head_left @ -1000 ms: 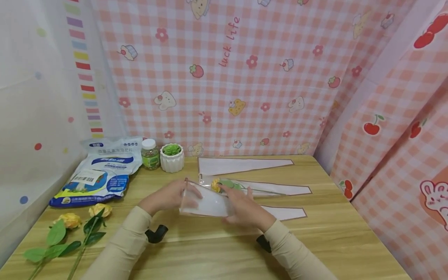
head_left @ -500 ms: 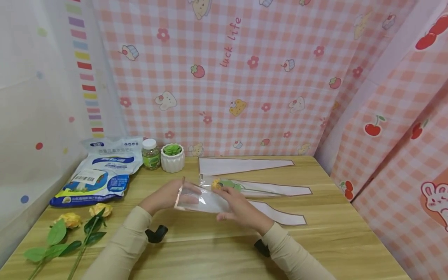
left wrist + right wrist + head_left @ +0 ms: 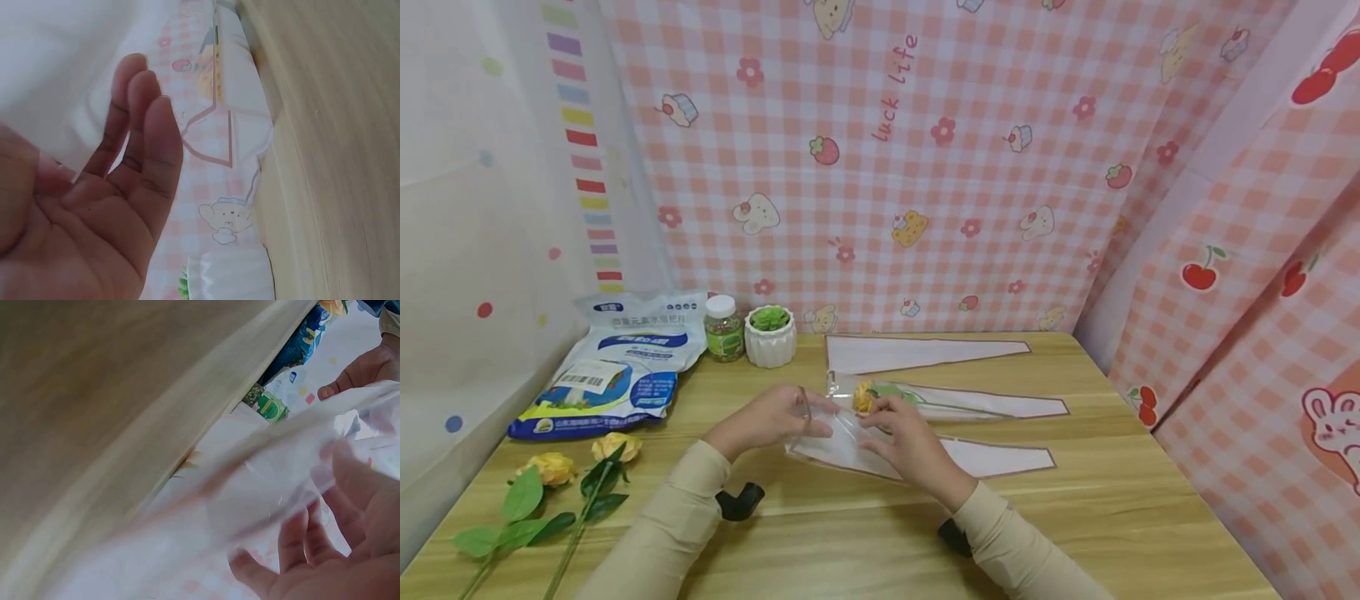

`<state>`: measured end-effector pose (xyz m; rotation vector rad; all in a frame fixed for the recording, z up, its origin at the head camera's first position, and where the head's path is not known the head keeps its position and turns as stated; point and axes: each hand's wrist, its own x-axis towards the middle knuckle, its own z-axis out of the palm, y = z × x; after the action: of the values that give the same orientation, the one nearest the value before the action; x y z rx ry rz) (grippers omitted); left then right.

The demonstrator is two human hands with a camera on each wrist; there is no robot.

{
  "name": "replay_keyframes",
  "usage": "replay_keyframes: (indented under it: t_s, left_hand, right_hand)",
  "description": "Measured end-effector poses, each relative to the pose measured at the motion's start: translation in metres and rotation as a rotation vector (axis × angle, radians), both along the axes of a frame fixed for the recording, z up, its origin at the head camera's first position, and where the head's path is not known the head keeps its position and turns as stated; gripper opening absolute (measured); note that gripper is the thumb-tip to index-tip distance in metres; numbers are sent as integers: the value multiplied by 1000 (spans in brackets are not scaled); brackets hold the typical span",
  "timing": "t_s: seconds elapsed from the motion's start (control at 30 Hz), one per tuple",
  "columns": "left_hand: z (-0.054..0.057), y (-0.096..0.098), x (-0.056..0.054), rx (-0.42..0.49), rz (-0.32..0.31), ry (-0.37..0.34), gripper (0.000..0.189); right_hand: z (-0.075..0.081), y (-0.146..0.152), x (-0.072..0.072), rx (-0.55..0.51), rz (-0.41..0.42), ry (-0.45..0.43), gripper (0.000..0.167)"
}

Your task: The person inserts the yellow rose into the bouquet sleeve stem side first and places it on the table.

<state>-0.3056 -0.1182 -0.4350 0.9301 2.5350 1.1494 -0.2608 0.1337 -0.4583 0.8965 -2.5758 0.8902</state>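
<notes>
Tabletop; right hand pinches clear sleeve; left hand touching.

Gingham backdrop: glows bright and even in the head view, reads clearly.
Tabletop: takes a soft sheen, darkens gently near the forearms; goes dim and blurry in the right wrist view.
Clear sleeve: flashes a white glint there, smears toward the lower left.
Left hand: shows fairly crisp up close, against milky, washed-out white.
</notes>
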Motion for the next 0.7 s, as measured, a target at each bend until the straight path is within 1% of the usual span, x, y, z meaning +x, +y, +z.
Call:
replay_keyframes:
  t_s: [0.13, 0.23, 0.27, 0.37, 0.4, 0.5, 0.57, 0.63, 0.7]
  left_hand:
    - [-1, 0, 1, 4, -52, 11, 39]
    - [-2, -1, 0, -6, -111, 31, 39]
    - [-3, -3, 0, -10, -122, 34, 38]
    - [-3, -9, -2, -10, -156, 6, 31]
    - [-2, -12, -2, -11, -165, -13, 30]
    - [1, -23, -2, -39, -151, -43, 29]
    - [4, -31, -2, -63, -123, -50, 30]
    - [8, -38, -2, -83, -106, -42, 33]
    - [12, -44, -1, -104, -101, -45, 36]
  right_hand:
    - [1, -1, 0, -34, -57, 57, 11]
    - [2, -1, -1, -33, -86, 86, 5]
    - [2, -1, -2, -30, -93, 86, 5]
    - [3, 1, -1, -7, -95, 102, 8]
    - [3, 2, -1, 4, -99, 112, 9]
    - [3, 3, 0, 43, -134, 155, 9]
    - [2, 4, 1, 68, -163, 170, 8]
    - [2, 4, 2, 95, -184, 160, 6]
    - [0, 4, 2, 124, -184, 124, 6]
